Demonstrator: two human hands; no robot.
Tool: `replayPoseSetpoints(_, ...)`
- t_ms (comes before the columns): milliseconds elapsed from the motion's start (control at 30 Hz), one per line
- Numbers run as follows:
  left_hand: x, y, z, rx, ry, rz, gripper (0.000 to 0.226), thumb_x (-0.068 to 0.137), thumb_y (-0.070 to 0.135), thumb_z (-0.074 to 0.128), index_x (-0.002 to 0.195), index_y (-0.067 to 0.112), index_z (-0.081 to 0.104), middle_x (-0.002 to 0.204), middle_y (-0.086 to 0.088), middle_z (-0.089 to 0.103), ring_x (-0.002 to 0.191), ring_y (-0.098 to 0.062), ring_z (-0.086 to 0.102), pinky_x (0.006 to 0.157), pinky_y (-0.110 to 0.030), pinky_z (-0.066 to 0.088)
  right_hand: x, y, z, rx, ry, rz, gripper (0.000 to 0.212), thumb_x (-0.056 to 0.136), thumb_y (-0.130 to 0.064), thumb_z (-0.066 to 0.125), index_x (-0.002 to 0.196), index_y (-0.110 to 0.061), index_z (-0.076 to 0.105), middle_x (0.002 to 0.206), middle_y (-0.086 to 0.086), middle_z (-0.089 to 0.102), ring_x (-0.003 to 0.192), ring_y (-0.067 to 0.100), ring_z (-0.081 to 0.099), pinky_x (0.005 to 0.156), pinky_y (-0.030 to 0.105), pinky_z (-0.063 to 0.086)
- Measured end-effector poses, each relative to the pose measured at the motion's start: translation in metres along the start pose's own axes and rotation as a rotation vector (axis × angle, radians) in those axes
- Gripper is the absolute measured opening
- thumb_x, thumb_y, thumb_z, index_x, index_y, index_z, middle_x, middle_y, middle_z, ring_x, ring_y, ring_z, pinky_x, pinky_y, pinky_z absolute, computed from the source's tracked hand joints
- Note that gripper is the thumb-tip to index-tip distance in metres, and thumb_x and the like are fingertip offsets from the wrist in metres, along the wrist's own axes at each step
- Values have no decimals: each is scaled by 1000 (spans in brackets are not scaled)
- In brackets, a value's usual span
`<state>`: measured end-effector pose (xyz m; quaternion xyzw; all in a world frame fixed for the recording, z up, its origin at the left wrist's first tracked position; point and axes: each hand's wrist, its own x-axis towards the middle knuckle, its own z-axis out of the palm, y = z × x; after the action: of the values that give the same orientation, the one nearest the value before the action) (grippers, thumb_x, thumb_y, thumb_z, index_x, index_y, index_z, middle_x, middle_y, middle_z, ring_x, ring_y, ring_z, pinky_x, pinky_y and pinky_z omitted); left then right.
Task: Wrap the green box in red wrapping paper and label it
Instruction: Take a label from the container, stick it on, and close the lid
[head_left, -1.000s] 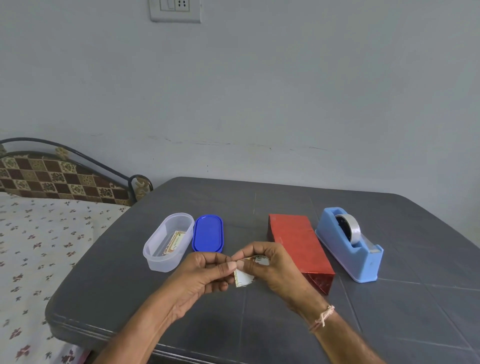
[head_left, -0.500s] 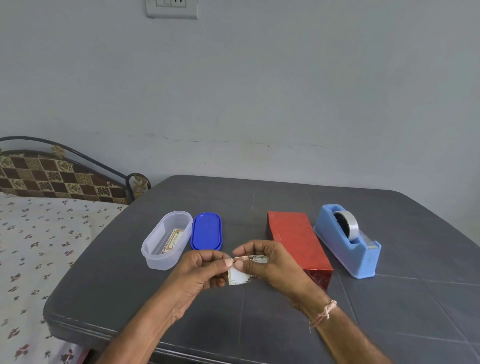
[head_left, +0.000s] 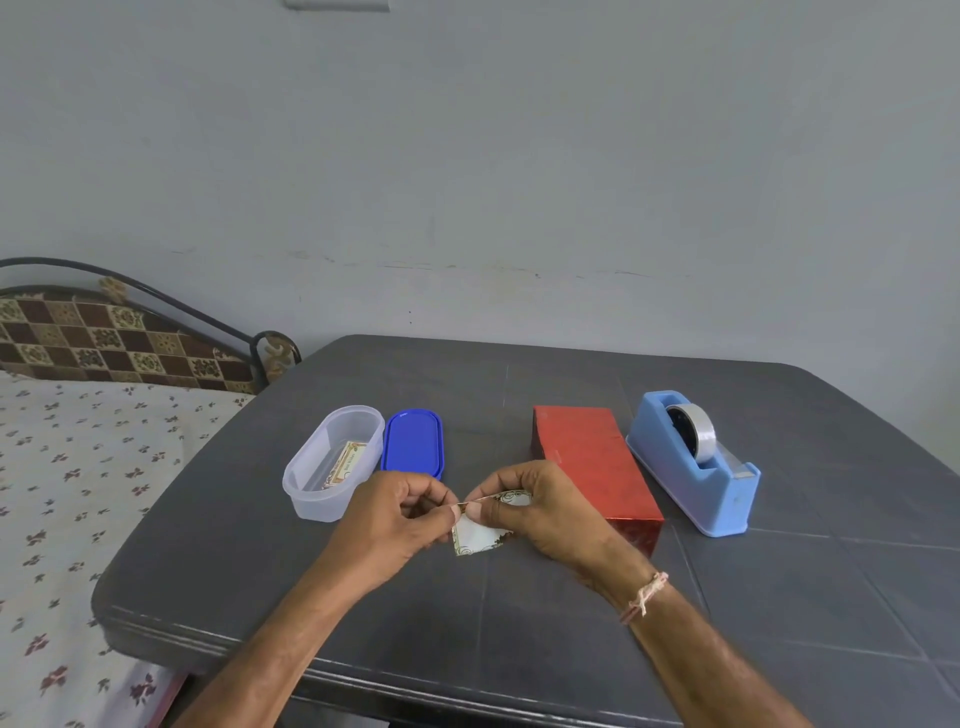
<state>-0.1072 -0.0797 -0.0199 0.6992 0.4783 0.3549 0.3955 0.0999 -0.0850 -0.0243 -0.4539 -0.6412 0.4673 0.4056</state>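
Peeled further apart since earlier: label, pinched between left hand and right hand fingertips. Just right of right hand, red wrapped box.

Both forearms are bare, without sleeves, and a thin pale braided thread band with a knot and frayed ends circles the right wrist just behind the right hand.

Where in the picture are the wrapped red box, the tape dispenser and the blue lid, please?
wrapped red box (head_left: 589, 462): head view, on its top face.
tape dispenser (head_left: 675, 475): head view, on its blue side wall.
blue lid (head_left: 413, 441): head view, at the middle of its top.
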Motion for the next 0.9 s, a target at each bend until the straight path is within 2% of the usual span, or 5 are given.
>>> replayPoseSetpoints(200,-4,1,5,58,55,6,16,86,9,70,76,18,76,70,-3,74,75,-31,70,74,-43,60,2,6,3,-26,33,6,11,89,-18,80,93,-7,80,88,14,78,80,20,74,77,36,62)
replayPoseSetpoints(367,-6,3,5,32,43,-7,20,90,4,68,80,18,77,72,-2,76,71,-17,73,68,-26,59,1,6,2,-21,38,12,10,90,-17,79,93,-7,80,88,14,79,81,19,74,77,33,61)
replayPoseSetpoints(533,-6,4,5,43,50,-20,19,89,3,68,80,17,78,72,-4,75,71,-20,73,66,-23,59,3,8,2,-49,43,23,9,89,-18,80,93,-9,80,87,10,79,82,18,74,78,35,62)
replayPoseSetpoints(767,-7,-1,8,93,85,-27,17,87,6,68,77,17,77,73,-3,75,76,-28,73,75,-45,60,6,12,7,-129,59,27,6,89,-18,79,90,-12,81,85,6,79,82,16,75,78,39,63)
replayPoseSetpoints(900,-7,-1,7,65,60,-39,20,89,4,65,79,17,78,73,-4,76,76,-25,74,72,-37,61,6,13,6,-90,39,55,6,88,-17,77,90,-13,81,86,8,79,82,17,74,82,44,62)
